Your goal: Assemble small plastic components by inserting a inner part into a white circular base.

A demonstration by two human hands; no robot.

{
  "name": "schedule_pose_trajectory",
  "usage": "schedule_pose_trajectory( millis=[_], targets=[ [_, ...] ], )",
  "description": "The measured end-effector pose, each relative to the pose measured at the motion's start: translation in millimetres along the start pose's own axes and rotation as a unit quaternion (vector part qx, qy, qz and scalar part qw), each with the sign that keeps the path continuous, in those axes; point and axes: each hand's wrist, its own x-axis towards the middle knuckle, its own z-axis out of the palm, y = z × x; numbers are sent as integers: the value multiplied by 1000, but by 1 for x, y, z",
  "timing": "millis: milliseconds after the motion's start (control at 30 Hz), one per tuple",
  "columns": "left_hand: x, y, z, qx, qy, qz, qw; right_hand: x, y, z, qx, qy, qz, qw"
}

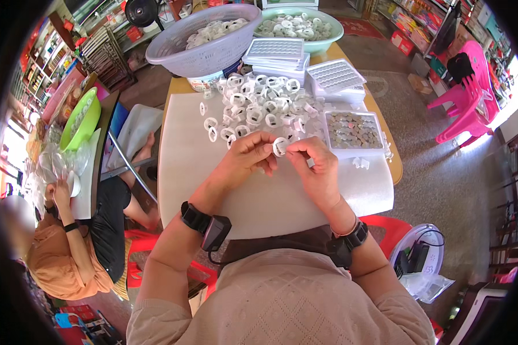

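Note:
Between my two hands, above the white-covered table (184, 190), is a small round white plastic part (280, 147) with a dark slot. My left hand (252, 154) pinches it from the left side between thumb and fingers. The fingertips of my right hand (315, 167) are pressed together at its right edge; whether they hold a smaller piece there is too small to make out. Just beyond my hands lies a loose pile of similar white parts (253, 103). To the right of the pile, a white tray (354, 153) holds many small round greyish-brown discs.
Stacked white trays (336, 76) stand behind the disc tray. A lavender basket (207, 52) and a pale green basin (328, 35), both full of white parts, sit at the far edge. Left, a co-worker (69, 253) sits at another table. Pink chairs (472, 98) stand right.

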Motion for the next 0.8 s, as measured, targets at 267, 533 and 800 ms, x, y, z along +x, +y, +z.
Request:
schedule_pose_trajectory(
  millis=[267,533,800],
  targets=[
    [0,-3,-3,-24,-4,1,1000,1,-3,-1,-11,-13,-23,1000],
    [1,-5,-6,-74,-13,18,997,1,-6,-2,11,-5,-28,1000],
    [0,-1,1,-14,3,5,1000,2,-4,-1,-8,6,-48,999]
  ],
)
